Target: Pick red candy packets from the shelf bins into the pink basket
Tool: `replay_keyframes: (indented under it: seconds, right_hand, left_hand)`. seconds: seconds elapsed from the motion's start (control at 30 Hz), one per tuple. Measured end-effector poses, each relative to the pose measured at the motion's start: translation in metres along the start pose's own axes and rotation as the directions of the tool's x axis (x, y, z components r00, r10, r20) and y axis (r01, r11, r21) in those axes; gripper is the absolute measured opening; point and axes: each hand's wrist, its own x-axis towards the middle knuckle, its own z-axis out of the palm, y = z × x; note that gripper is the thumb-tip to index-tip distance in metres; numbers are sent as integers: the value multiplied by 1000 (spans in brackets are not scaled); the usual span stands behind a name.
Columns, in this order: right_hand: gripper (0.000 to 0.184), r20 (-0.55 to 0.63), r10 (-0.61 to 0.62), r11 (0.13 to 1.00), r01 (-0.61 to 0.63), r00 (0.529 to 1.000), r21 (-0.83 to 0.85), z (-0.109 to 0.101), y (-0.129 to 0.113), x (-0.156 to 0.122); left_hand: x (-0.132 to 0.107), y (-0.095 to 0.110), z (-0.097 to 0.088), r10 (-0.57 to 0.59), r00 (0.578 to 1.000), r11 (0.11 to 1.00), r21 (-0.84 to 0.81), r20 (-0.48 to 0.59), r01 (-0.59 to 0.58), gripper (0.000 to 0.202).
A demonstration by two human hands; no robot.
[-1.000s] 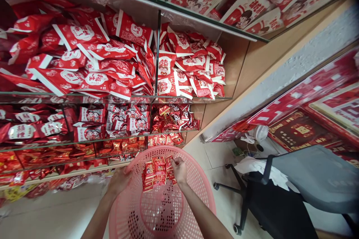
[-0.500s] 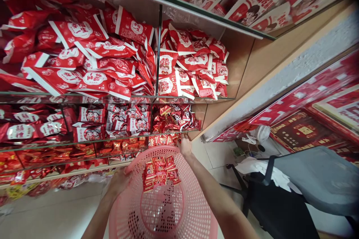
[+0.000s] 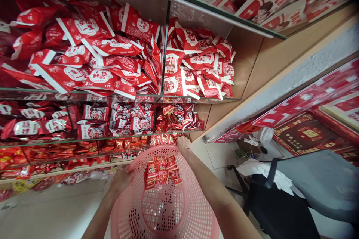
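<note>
My left hand (image 3: 123, 177) is closed on the left rim of a pink perforated plastic basket (image 3: 196, 198). Inside it, toward the shelf side, lies a small pile of red-and-gold wrapped candies (image 3: 161, 171). Beyond the far rim, my right hand (image 3: 184, 144) reaches to the right end of a low shelf compartment, at the small red candy packets (image 3: 162, 139) there. Its fingertips are mostly hidden, so what they hold, if anything, does not show.
Glass shelves (image 3: 112, 99) with dividers hold large red candy packets (image 3: 95, 76) and smaller ones below. A wooden side panel (image 3: 252, 71) ends the shelving. To the right stand a black and grey chair (image 3: 280, 205) and a small white fan (image 3: 266, 135). Pale floor tiles (image 3: 56, 209) show at lower left.
The view has shifted slightly, so the shelves appear farther right. My right hand has moved a little left along the low compartment; my left hand stays on the rim.
</note>
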Motion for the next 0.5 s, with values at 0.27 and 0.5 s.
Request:
replay_keyframes:
  seconds: [0.27,0.5]
  right_hand:
    - [14,-48,-10,969,21,999,247,-5,14,-11]
    - [30,-91,53,712,26,994,702,-12,30,-52]
  left_hand:
    - [1,-2,1,5,1000,1000,-8,16,-5,30]
    - [4,-7,4,47,999,999,-19,-25,-48,30]
